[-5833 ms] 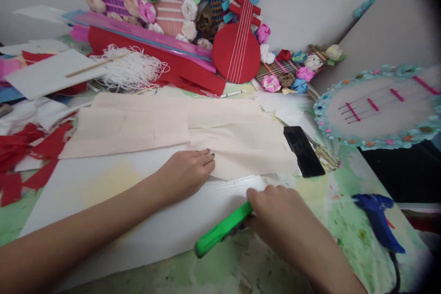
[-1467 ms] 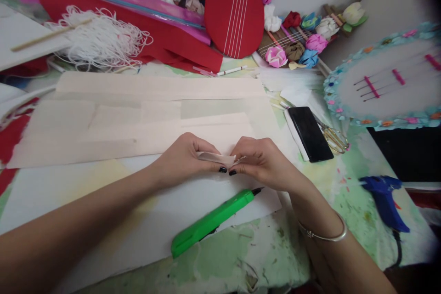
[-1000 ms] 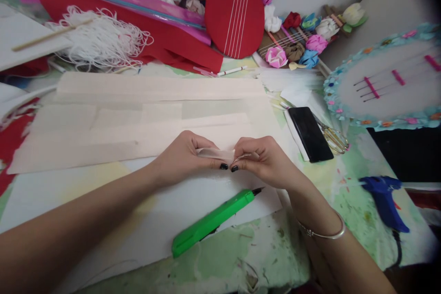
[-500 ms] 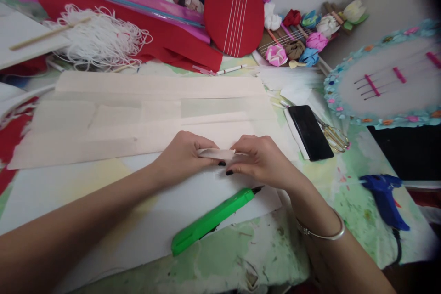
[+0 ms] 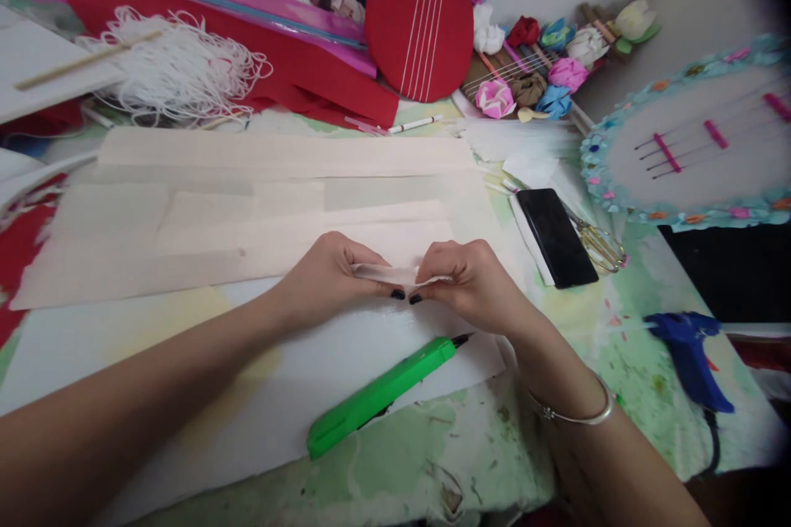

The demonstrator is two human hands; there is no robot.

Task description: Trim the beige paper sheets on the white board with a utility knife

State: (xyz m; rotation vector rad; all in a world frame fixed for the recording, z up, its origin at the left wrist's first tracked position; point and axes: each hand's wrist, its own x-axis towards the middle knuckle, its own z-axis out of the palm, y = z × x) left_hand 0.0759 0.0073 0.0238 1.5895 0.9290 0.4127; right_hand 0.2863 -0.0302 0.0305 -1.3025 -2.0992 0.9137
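A small pale strip (image 5: 400, 274), thin and slightly curved, is pinched between my two hands near the middle of the view. My left hand (image 5: 330, 276) closes on its left end, thumb below. My right hand (image 5: 473, 284) grips the right end with thumb and bent fingers. The thumbs nearly touch. Behind the hands lies a long cream sheet (image 5: 124, 218) of overlapping layers. Under my forearms is a white board (image 5: 247, 395). A green cutter (image 5: 380, 399) rests on it in front of my hands, blade tip showing.
A black phone (image 5: 556, 237) lies right of my hands, beside gold-handled scissors (image 5: 602, 245). Farther right is a blue glue gun (image 5: 692, 358). White string (image 5: 179, 70) is heaped at the back left. A red lute-shaped piece (image 5: 420, 25) and paper flowers (image 5: 525, 90) stand behind.
My right fingers have shifted slightly left along the strip, and more of its right end shows beneath them. The thumbs are closer together. My left hand has barely moved.
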